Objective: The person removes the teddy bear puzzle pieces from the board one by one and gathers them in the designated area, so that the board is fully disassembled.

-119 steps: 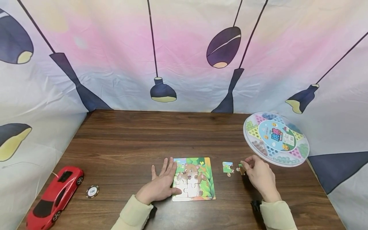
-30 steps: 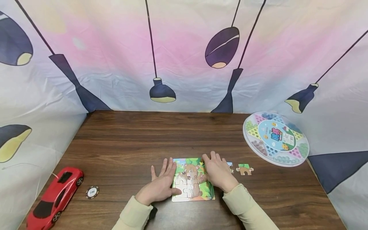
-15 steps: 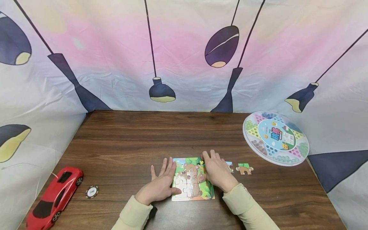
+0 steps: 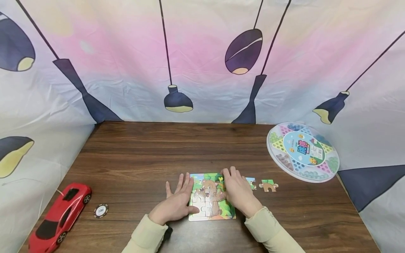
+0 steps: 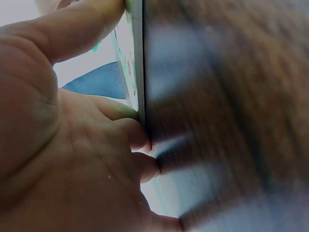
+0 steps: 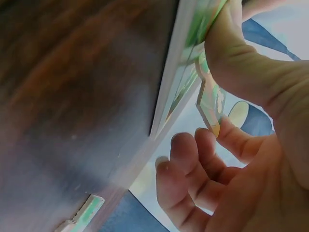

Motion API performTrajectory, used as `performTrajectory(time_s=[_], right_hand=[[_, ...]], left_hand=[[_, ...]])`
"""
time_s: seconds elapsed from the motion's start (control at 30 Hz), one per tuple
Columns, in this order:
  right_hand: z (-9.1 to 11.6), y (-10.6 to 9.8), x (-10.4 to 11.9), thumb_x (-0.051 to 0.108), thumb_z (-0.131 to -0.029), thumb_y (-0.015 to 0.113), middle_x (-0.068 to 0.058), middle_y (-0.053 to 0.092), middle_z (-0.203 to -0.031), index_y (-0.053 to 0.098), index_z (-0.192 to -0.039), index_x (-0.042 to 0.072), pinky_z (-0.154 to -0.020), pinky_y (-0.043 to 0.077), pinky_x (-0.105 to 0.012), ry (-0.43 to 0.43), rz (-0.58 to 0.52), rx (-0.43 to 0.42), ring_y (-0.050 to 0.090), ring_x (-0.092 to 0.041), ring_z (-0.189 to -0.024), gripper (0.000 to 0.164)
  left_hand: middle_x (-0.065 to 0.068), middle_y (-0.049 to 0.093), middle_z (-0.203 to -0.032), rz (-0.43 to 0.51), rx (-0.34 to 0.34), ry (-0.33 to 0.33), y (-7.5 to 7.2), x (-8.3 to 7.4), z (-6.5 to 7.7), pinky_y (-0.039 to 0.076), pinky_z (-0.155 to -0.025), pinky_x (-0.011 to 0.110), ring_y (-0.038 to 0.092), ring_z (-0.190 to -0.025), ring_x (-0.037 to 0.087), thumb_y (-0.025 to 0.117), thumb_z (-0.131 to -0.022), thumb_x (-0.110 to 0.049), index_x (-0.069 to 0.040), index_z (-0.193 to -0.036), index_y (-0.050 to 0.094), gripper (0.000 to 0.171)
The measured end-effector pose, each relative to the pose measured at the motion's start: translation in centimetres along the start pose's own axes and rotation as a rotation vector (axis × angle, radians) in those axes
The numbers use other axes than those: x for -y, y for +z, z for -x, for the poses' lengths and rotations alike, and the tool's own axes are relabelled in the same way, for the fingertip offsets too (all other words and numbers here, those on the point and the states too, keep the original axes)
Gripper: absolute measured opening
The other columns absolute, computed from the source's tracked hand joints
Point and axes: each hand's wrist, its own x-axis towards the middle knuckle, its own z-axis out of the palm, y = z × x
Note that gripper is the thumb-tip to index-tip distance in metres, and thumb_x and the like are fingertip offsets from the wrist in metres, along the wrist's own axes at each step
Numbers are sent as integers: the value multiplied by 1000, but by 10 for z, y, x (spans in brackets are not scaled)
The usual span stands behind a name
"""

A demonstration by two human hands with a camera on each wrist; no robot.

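A bear jigsaw puzzle [image 4: 212, 203] in a thin square tray lies on the table before me. My left hand [image 4: 174, 207] rests with spread, straight fingers along its left edge, the thumb over the lower left corner. At the upper right of the puzzle is my right hand [image 4: 238, 191], its fingers bent. In the right wrist view it pinches a puzzle piece [image 6: 207, 102], which stands tilted against the tray's surface, the thumb [image 6: 224, 53] pressing near the tray edge. Two loose pieces lie to the right: a blue-green one [image 4: 251, 182], partly hidden by the hand, and a brown-green one [image 4: 269, 185].
A round marble board game [image 4: 302, 151] lies at the back right. On the left are a red toy car [image 4: 60, 218] and a poker chip [image 4: 101, 211]. A patterned cloth [image 4: 136, 70] hangs behind the brown wooden table [image 4: 177, 147].
Since four seconds ago my right hand has let go of the brown-green piece and moved left to the puzzle. Over the last second it shifts slightly at the upper right; the left hand stays put.
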Motion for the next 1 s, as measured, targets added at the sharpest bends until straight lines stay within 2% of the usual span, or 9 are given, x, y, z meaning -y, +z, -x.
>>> performTrajectory(time_s=[0.17,0.27,0.4,0.57,0.63,0.73,0.83,1.0], right_hand=[[4,2,2,30,-67,89,-7,58,-102,53,-120,10,-70,48,-43,-24,32,-20,58,-25,-92,66],[7,3,4,24,-70,88,-5,62,-101,55,-118,12,-70,49,-43,-88,50,-43,61,-24,-91,59],[12,3,5,16,-74,85,-1,62,-99,59,-117,14,-63,46,-35,-172,45,-64,62,-20,-87,51],[13,3,5,9,-79,80,0,61,-98,62,-118,15,-55,43,-28,-207,-15,-75,57,-14,-68,44],[13,2,5,8,-81,78,0,63,-100,62,-118,14,-56,46,-27,-207,-66,-77,57,-12,-67,42],[15,-1,3,8,-84,76,1,63,-102,62,-122,13,-56,47,-26,-166,-192,-55,55,-9,-65,41],[16,-5,0,9,-84,75,3,61,-93,59,-128,10,-56,46,-24,-84,-334,-56,52,-6,-65,47],[21,-15,-11,8,-80,79,6,55,-78,62,-117,7,-56,47,-23,61,-464,-160,51,-5,-62,41]], left_hand=[[22,-4,-160,-2,9,-4,1,1,0,-15,-101,72,-11,-146,36,72,-85,-38,6,-153,12,100],[22,-4,-160,-2,10,-3,2,1,0,-15,-101,72,-10,-146,36,72,-85,-38,6,-153,12,100],[22,-4,-160,2,10,-3,2,1,0,-15,-101,72,-10,-146,36,72,-85,-37,6,-153,12,100],[21,-4,-160,2,11,-3,2,1,-1,-15,-101,72,-11,-146,36,72,-85,-38,6,-153,12,100],[21,-5,-160,1,13,-5,2,1,-1,-15,-101,72,-11,-146,36,72,-86,-38,6,-153,12,100],[21,-5,-160,2,13,-4,2,2,-2,-15,-101,72,-11,-146,36,72,-85,-38,6,-153,12,100],[21,-4,-160,3,9,-3,2,2,-2,-15,-101,72,-11,-146,36,72,-85,-38,6,-153,12,100],[21,-5,-160,5,8,-2,1,1,-1,-16,-101,71,-11,-146,35,72,-85,-37,6,-153,12,100]])
